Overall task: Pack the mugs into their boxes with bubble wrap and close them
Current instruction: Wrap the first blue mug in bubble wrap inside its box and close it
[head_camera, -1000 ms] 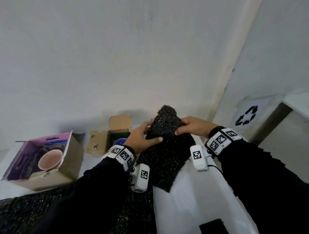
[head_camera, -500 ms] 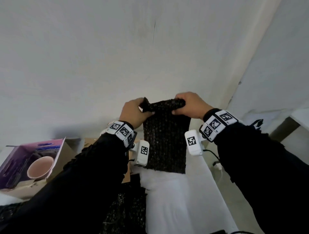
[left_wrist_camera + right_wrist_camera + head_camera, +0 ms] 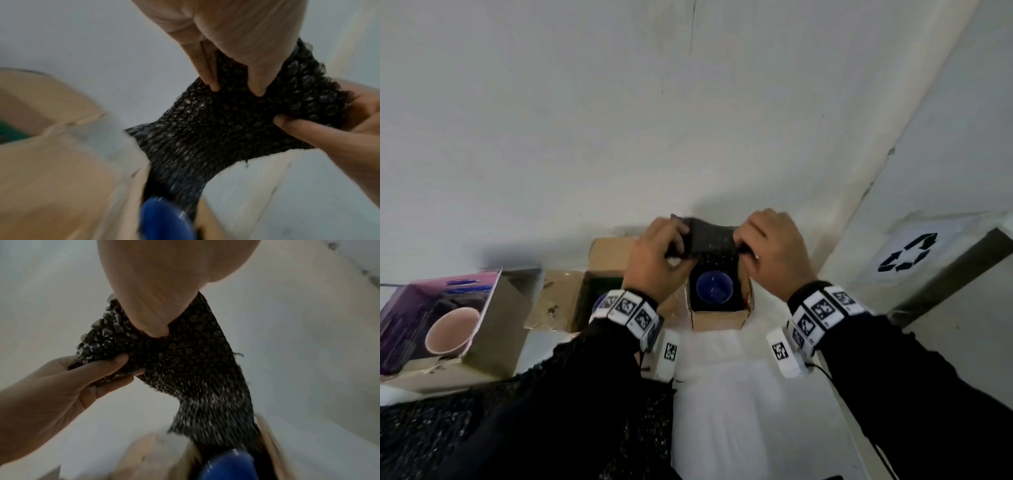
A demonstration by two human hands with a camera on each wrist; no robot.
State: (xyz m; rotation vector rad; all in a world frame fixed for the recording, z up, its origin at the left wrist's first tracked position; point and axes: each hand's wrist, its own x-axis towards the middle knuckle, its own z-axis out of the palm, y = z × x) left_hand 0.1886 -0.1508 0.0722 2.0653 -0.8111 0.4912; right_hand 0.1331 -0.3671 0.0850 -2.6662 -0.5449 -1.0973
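Observation:
A strip of black bubble wrap (image 3: 710, 236) is stretched between my two hands. My left hand (image 3: 674, 246) pinches its left top corner and my right hand (image 3: 746, 243) pinches the right one. The strip hangs down into a small open cardboard box (image 3: 717, 317), along the far side of a blue mug (image 3: 714, 286) that stands inside. The left wrist view shows the bubble wrap (image 3: 226, 126) dropping beside the blue mug (image 3: 164, 220). In the right wrist view my thumb presses on the bubble wrap (image 3: 185, 363) above the blue mug (image 3: 226, 467).
A second open cardboard box (image 3: 571, 301) with a green inside sits left of the small box. Further left, a purple box (image 3: 421, 308) lies open with a pink mug (image 3: 450, 330) in it. More black bubble wrap (image 3: 431, 431) lies at lower left. A wall stands close behind.
Both hands have come down with the bubble wrap strip. It hung free in front of the boxes before; its lower end now reaches into the small box by the blue mug.

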